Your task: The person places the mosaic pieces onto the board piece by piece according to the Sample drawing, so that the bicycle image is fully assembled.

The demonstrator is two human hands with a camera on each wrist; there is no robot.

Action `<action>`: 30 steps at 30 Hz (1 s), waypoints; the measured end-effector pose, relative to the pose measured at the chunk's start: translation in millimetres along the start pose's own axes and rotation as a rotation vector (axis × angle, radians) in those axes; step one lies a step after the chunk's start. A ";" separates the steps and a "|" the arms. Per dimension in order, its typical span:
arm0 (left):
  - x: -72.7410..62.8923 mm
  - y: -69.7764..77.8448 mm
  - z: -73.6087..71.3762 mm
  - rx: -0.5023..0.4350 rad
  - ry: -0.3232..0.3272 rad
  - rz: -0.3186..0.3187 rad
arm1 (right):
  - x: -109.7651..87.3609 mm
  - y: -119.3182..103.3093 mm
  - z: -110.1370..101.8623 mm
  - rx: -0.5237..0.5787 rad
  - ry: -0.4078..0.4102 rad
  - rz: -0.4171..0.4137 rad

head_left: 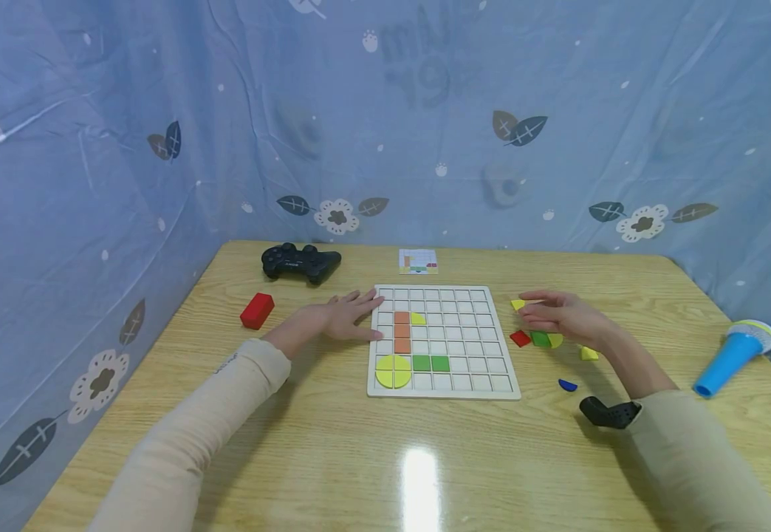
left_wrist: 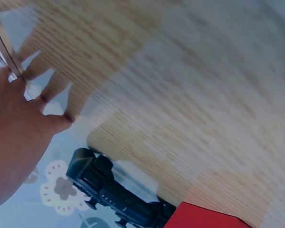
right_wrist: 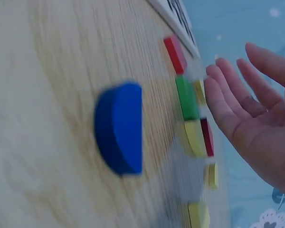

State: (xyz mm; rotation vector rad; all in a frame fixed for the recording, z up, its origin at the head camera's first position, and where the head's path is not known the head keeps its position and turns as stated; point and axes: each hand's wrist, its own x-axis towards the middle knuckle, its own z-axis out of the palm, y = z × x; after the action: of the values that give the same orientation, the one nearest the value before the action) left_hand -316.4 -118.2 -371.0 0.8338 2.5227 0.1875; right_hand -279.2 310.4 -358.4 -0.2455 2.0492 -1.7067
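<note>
My left hand (head_left: 348, 318) lies with spread fingers at the left edge of a white gridded board (head_left: 468, 345). On the board are a yellow disc of quarter pieces (head_left: 385, 379), orange squares (head_left: 402, 345), green squares (head_left: 440, 363) and a yellow quarter piece (head_left: 417, 319). To the board's right, my right hand (head_left: 561, 314) hovers over loose blocks, its fingers loosely extended with nothing between them in the right wrist view. Near it lie a red block (right_wrist: 175, 54), a green block (right_wrist: 186, 97) and several yellow pieces (right_wrist: 194, 137). A blue half-disc (right_wrist: 123, 128) sits closer to the wrist.
A black game controller (head_left: 299, 262) and a red box-shaped block (head_left: 257, 311) stand left of the board. Behind the board lies a small pattern card (head_left: 418, 261). At the far right is a blue toy microphone (head_left: 731, 362). A patterned blue curtain (head_left: 385, 148) hangs behind the table.
</note>
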 end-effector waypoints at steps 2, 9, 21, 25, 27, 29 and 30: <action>1.3 -1.3 1.0 0.000 0.002 0.003 | -0.8 1.9 -3.7 -0.065 0.017 0.006; 1.7 -1.4 1.3 -0.003 0.007 0.007 | -5.6 9.2 -16.5 -0.315 -0.024 -0.061; -1.3 0.9 0.9 -0.005 0.021 0.015 | -6.3 15.2 -18.9 -0.564 -0.103 -0.168; -1.6 0.6 1.5 -0.008 0.025 0.016 | -5.2 15.1 -15.0 -0.638 -0.062 -0.172; -1.3 0.5 1.7 -0.006 0.027 0.017 | -5.1 14.5 -13.6 -0.638 -0.049 -0.166; -1.6 0.9 1.4 -0.008 0.029 0.021 | -5.4 13.5 -12.5 -0.633 -0.040 -0.159; -1.5 1.2 1.2 -0.008 0.026 0.018 | -5.6 13.0 -12.1 -0.630 -0.037 -0.157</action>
State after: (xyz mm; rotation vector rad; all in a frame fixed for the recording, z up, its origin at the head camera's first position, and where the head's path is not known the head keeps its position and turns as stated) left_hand -314.2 -118.1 -371.1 0.8570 2.5374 0.2149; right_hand -277.7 326.2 -368.1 -0.6426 2.5389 -1.0693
